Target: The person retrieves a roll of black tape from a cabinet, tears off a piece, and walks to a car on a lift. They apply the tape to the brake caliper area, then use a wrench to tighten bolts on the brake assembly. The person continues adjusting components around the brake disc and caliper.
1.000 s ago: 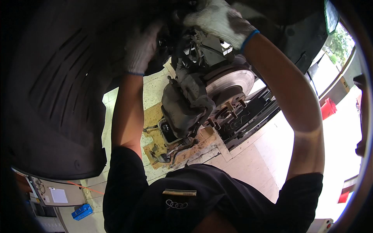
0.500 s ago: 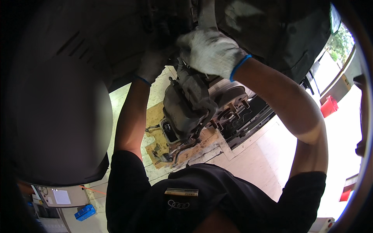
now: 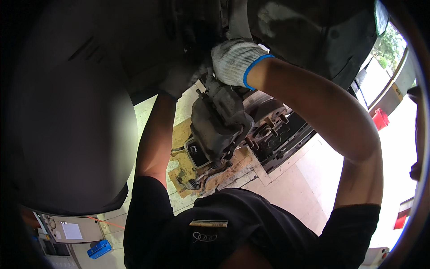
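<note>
Both my arms reach up into a car's wheel well. My right hand (image 3: pixel 235 60), in a white knit glove with a blue cuff, is closed over the top of a dirty grey brake caliper (image 3: pixel 219 125). The caliper hangs in front of the brake disc (image 3: pixel 264 110), whose hub studs show beside it. My left hand (image 3: pixel 179 78), in a grey glove, sits in shadow just left of the right hand, against dark parts above the caliper. Its fingers are too dark to read.
A dark wheel-arch liner (image 3: pixel 67 112) fills the left side and a body panel (image 3: pixel 313 36) the upper right. Below lie stained cardboard (image 3: pixel 186 166) on a tiled floor, a black lift arm (image 3: pixel 286 139), a grey cart (image 3: pixel 71 228), a blue box (image 3: pixel 99 249) and a red object (image 3: pixel 380 119).
My right hand has come down and left from the top of the view onto the caliper. The left hand has shifted toward it. More of the brake disc is now covered.
</note>
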Demonstrator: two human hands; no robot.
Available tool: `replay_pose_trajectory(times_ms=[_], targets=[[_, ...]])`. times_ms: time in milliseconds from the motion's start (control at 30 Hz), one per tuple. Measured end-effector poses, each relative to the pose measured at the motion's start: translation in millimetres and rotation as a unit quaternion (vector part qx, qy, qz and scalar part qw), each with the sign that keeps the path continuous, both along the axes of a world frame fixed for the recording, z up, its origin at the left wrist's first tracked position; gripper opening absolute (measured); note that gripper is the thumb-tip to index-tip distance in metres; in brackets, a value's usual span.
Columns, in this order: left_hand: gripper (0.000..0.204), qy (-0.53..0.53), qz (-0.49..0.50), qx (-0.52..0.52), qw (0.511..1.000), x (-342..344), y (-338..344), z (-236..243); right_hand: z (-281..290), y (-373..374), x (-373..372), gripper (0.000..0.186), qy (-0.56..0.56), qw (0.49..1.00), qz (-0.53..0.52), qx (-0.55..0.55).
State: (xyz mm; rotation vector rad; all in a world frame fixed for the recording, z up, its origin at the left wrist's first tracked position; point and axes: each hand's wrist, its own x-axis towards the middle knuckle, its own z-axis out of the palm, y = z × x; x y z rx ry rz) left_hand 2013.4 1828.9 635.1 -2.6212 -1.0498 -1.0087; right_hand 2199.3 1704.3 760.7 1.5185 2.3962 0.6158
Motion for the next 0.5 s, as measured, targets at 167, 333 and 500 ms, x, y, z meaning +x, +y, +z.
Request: replay_pose_trajectory(times_ms=[167,333,500], targets=[[0.053,-0.042,0.083,0.042,0.995,7,18,12,-3,14,12,0.031,0.005,0.999,0.027,-0.025],[0.047,-0.029,0.147,-0.060,0.987,7,9,81,44,5,25,0.036,0.078,0.987,0.077,0.116],[0.040,-0.114,0.219,-0.031,0.968,30,-17,110,70,4,15,0.024,0.233,0.970,0.015,0.072]])
